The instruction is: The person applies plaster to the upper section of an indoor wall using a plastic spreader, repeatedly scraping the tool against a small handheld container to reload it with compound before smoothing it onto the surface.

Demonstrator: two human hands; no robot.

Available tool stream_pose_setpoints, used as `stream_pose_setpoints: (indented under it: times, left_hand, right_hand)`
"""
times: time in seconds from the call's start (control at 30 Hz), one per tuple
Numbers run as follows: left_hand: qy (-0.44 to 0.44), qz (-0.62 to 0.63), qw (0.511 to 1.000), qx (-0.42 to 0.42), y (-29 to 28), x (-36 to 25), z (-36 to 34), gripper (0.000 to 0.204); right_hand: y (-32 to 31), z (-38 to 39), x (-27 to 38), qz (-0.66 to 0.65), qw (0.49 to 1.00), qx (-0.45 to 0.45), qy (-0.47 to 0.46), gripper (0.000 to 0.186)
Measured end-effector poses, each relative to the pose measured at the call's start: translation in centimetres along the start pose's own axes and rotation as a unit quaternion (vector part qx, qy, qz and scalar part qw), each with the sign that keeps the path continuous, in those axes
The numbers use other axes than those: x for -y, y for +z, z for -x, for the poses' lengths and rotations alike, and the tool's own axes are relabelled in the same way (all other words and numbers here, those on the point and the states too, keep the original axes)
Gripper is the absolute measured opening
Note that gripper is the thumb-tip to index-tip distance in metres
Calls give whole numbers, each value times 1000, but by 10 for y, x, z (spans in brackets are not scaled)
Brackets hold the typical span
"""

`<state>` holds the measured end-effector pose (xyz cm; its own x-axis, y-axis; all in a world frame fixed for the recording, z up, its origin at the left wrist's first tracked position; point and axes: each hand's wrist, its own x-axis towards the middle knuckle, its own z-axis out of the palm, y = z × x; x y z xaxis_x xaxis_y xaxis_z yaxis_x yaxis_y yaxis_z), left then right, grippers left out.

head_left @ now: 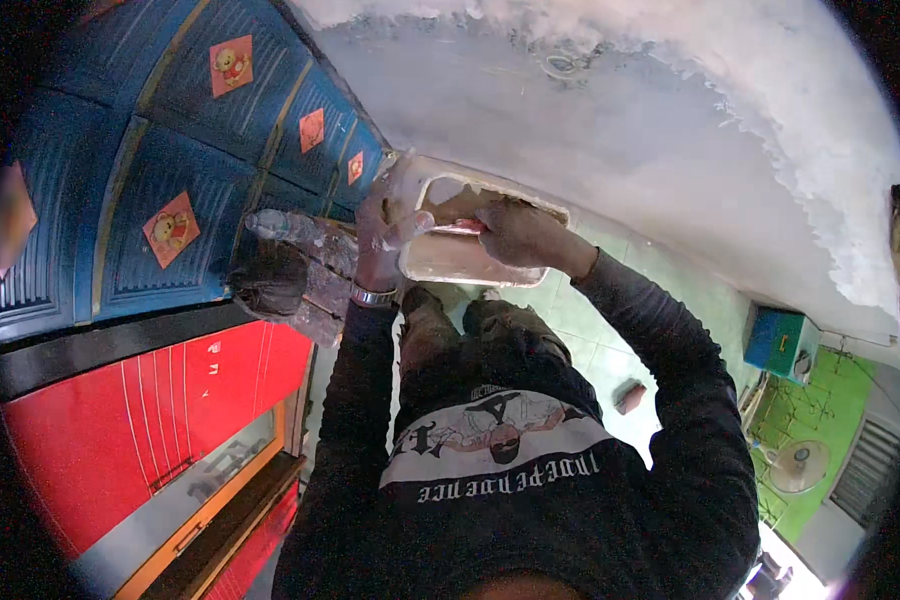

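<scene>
Wall [570,120] far; my right hand [525,236] clasps red tool [460,227] over tub [460,262]; left hand [385,225], grip unclear; slack fingers could drop tool.

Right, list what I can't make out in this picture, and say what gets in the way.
All in the head view:
Red item: its right end is covered by the right hand, so its full shape can't be told.
Tray: part of its left rim is behind the left hand.
Dark bundle: too shadowed to identify.
Far-left diamond card: blurred and dimmed by the lens rim.
</scene>
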<state>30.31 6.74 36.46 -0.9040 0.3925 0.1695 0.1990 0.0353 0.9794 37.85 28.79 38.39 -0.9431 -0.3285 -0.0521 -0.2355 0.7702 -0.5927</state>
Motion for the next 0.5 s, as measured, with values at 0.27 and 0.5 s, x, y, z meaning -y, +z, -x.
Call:
stream_pose_setpoints:
  times: [0.27, 0.5]
  left_hand:
    - [-85, 84, 993, 16, 16, 1, 23, 88]
    - [-185, 108, 973, 83, 14, 36, 39, 85]
  right_hand:
    - [-5, 36, 25, -62, 985, 113, 112, 34]
    - [-9, 61, 43, -193, 962, 132, 145, 36]
